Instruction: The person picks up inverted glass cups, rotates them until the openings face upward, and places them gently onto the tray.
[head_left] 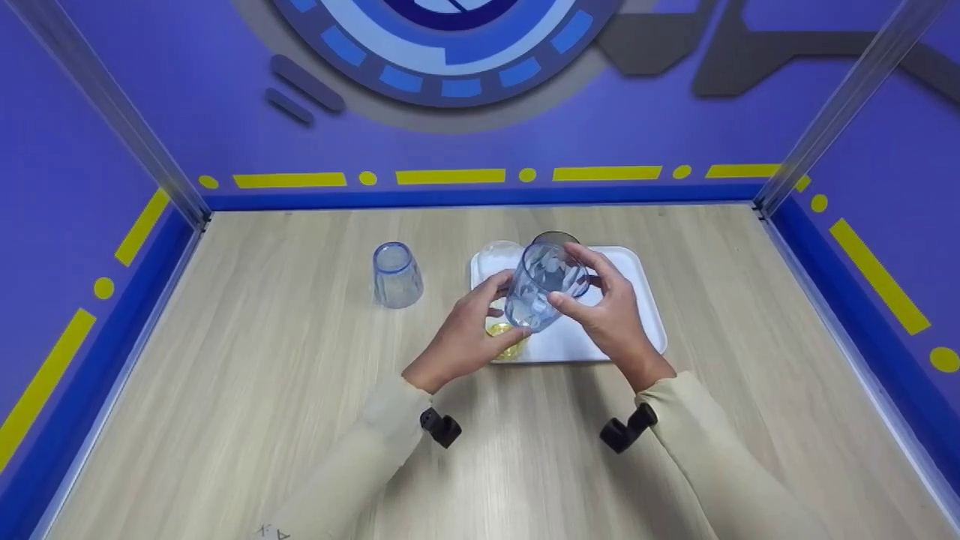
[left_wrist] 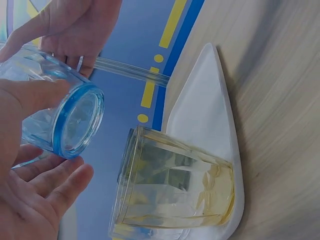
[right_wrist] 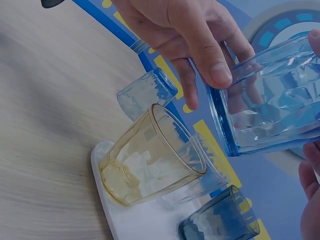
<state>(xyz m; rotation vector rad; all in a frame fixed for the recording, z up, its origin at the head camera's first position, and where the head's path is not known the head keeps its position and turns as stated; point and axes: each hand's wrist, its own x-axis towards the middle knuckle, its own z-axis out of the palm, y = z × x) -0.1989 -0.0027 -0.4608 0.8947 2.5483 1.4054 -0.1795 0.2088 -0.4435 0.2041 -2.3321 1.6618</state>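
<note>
A clear blue drinking glass (head_left: 534, 294) is held tilted above the tray, its mouth up and to the right. My right hand (head_left: 611, 315) grips it near the mouth, thumb in front and fingers behind. Around the base is my left hand (head_left: 469, 330), the thumb on one side and fingers on the other; in the left wrist view some of those fingers (left_wrist: 65, 192) extend loosely. Below stands a yellow-tinted glass (right_wrist: 145, 165) on the white tray (head_left: 649, 322), mostly hidden by my left hand in the head view.
Left of the tray, another blue glass (head_left: 397, 281) stands upside down on the wooden table (head_left: 300, 375). A dark-tinted glass (right_wrist: 220, 217) and a clear glass (head_left: 499, 255) are on the tray's far side. Blue-purple panels (head_left: 480, 150) wall the table's back and sides.
</note>
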